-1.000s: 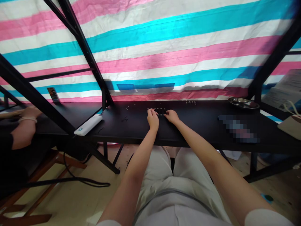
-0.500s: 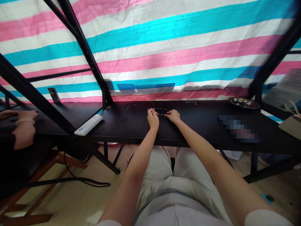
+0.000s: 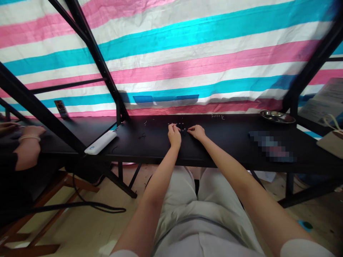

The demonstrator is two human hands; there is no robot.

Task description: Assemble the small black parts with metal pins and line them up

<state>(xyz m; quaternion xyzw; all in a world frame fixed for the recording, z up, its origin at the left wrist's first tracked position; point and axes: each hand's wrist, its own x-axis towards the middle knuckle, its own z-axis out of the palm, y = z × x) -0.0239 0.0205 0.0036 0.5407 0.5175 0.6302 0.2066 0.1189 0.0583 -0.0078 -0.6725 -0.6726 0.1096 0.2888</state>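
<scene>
Several small dark pieces with light tips (image 3: 183, 126) stand in a cluster on the black table, between my two hands. My left hand (image 3: 174, 135) rests at the left of the cluster with its fingers bent together over the nearest pieces. What lies under its fingertips is too small to make out. Just right of the cluster, my right hand (image 3: 197, 132) has thumb and forefinger pinched together, low over the tabletop. Whatever that pinch holds cannot be made out.
Thin dark strands (image 3: 142, 136) and small pale bits (image 3: 217, 116) lie on the black table (image 3: 227, 142). A white oblong device (image 3: 101, 142) is at left, a metal plate (image 3: 278, 116) back right, with a blurred-out item (image 3: 272, 146) before it. Another person's hand (image 3: 33, 131) works at far left.
A small dark piece by my right fingertips has shifted toward the cluster, and the fingertips now sit slightly apart from it. My left hand stays put. The other person's hands moved slightly.
</scene>
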